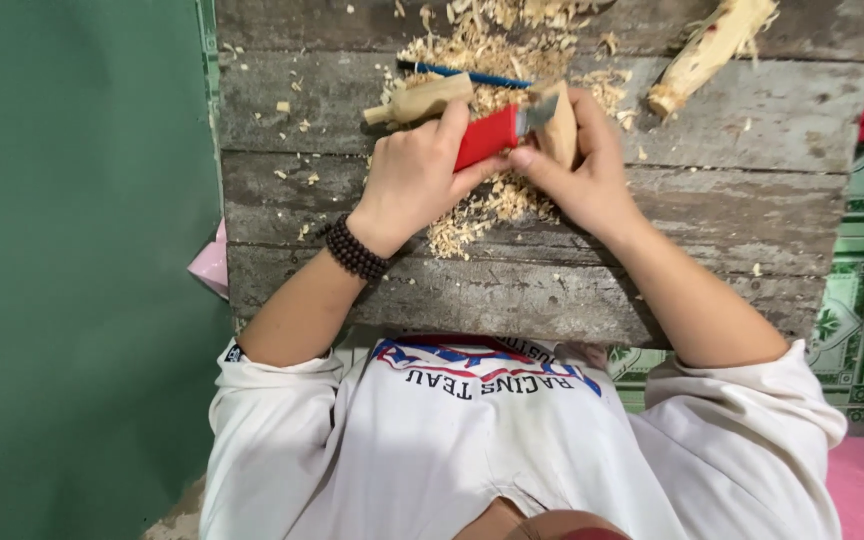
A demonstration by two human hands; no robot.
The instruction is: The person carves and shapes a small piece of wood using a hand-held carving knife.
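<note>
I see the left hand (414, 172) clamped on the red-handled knife (487, 135), the right hand (580, 165) gripping the small wooden piece (558, 125) mid-bench: light, stiff, probably best held by its thick body.

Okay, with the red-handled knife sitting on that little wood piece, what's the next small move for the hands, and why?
Probably a short, shallow push of the blade away from the body. The left hand grips the red-handled knife, its blade resting on the small wood piece held by the right hand, whose thumb braces near the blade. Wood shavings on the plank bench suggest thin cuts.
</note>
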